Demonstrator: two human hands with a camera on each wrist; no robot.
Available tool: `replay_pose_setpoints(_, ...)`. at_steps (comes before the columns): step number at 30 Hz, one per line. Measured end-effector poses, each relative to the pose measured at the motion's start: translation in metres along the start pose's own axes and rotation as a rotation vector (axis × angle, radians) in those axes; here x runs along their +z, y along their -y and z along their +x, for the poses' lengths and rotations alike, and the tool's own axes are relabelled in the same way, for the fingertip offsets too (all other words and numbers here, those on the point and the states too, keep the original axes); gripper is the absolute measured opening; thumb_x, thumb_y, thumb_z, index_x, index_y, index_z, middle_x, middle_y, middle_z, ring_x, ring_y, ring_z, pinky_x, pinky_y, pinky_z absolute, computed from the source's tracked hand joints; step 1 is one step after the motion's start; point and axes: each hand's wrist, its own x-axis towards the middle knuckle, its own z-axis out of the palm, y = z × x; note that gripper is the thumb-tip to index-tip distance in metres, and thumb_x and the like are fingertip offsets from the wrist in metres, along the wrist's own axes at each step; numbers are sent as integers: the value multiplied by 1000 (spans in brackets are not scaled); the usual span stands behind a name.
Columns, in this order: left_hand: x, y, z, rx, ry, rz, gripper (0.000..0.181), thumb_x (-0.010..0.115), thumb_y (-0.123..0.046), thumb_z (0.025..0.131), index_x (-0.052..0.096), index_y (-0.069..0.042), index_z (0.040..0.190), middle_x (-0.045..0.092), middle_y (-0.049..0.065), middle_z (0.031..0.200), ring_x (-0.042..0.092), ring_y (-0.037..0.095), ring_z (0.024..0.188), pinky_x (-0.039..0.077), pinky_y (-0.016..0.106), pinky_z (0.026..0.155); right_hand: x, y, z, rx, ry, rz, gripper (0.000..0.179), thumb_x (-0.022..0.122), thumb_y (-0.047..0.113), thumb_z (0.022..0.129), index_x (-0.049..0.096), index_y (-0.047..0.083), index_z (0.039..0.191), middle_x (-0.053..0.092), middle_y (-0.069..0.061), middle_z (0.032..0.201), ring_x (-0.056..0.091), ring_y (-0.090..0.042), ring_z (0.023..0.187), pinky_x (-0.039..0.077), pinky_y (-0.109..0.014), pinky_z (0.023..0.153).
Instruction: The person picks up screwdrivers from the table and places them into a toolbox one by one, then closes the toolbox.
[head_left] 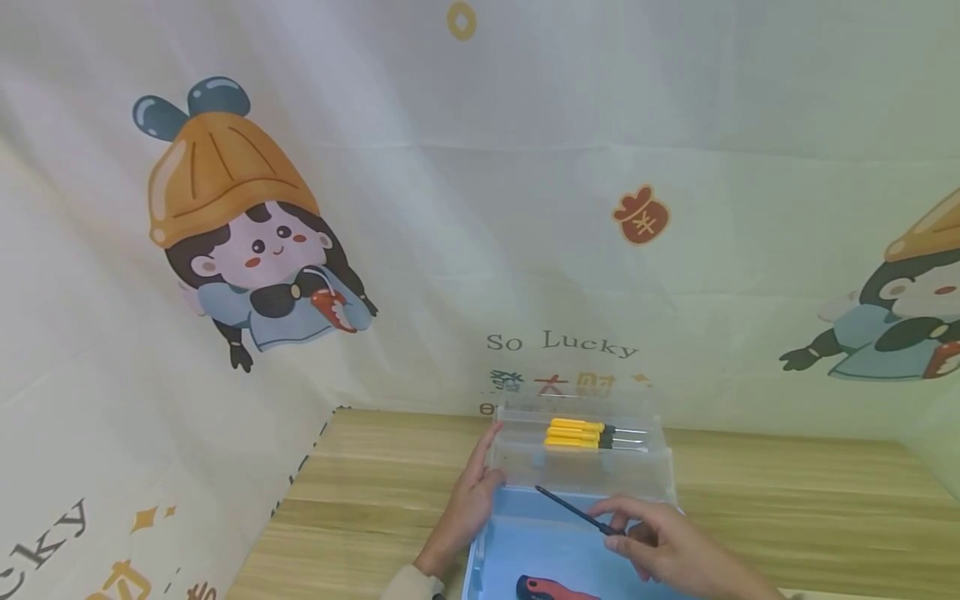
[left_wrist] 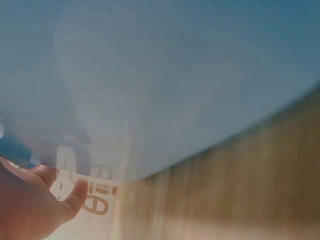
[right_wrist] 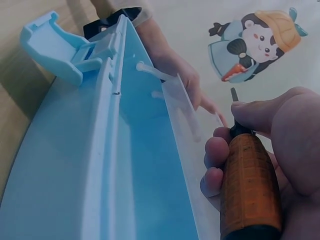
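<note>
My right hand (head_left: 652,537) holds a screwdriver (head_left: 573,508) over the blue toolbox (head_left: 502,533). Its dark shaft points up and left in the head view; the right wrist view shows its orange ribbed handle (right_wrist: 250,185) lying along my palm, thumb and fingers at the black collar. At the left side of the box, my left hand (head_left: 468,500) rests against the edge of a clear raised tray (head_left: 517,467), with fingers stretched along it. Three yellow-handled screwdrivers (head_left: 573,434) lie in the upper clear tray. Inside the box is a red and black tool (head_left: 555,588), partly cut off by the frame.
The box stands on a wood-grain table (head_left: 390,475), close to a printed cloth wall (head_left: 450,250) at the back. A light blue latch (right_wrist: 60,50) sticks out from the front of the box in the right wrist view.
</note>
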Motion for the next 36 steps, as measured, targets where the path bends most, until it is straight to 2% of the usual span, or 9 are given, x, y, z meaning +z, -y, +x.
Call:
replay_pose_setpoints(7,0,0,-1,4,-9,5,66,40,-7,100,22,-36,157,27,0,163,31,30,146,26,56,118,4,0,0,-23,73,4,35,58,22,100,59,9,132,63,-7,92,57,-7,63,51,-23,56)
replay_pose_setpoints(13,1,0,-1,-5,-9,0,65,40,-8,101,22,-38,156,25,0,163,32,30,146,31,54,116,9,-2,3,-45,122,12,33,58,21,99,60,12,131,65,1,88,60,-9,70,52,-22,62)
replay_pose_setpoints(15,0,0,-1,-8,-10,-5,65,40,-9,101,23,-39,156,25,0,163,34,31,145,35,54,114,10,-5,4,-89,142,0,31,58,19,100,61,13,130,65,1,85,59,-6,72,52,-22,63)
replay_pose_setpoints(20,0,1,-1,4,-4,-12,66,40,-6,100,23,-38,156,24,0,164,30,30,146,31,54,116,13,-10,7,-197,199,-22,29,55,15,101,60,9,128,61,-5,82,54,2,75,50,-19,63)
replay_pose_setpoints(26,0,1,0,10,2,-18,67,39,-5,100,23,-38,156,22,-2,164,23,28,149,23,56,119,16,-12,7,-95,231,-1,26,54,18,101,62,13,126,68,-6,110,60,-7,89,51,-22,73)
replay_pose_setpoints(29,1,1,0,7,-1,-18,67,39,-5,100,22,-37,156,22,-1,164,24,29,149,24,57,118,18,-14,7,-79,241,-1,25,53,19,102,63,14,124,67,-7,115,62,-9,94,50,-21,76)
replay_pose_setpoints(33,1,1,0,1,-10,-13,67,39,-5,100,23,-37,156,22,-1,164,23,29,149,23,57,118,20,-19,9,-157,247,-32,24,53,17,102,63,12,124,69,-7,110,61,-5,93,51,-21,81)
replay_pose_setpoints(36,1,1,0,-5,-10,-13,67,39,-5,100,23,-38,156,22,-3,164,21,28,150,21,57,119,21,-20,11,-225,249,-37,24,52,14,102,62,9,123,69,-6,98,60,0,86,52,-21,78)
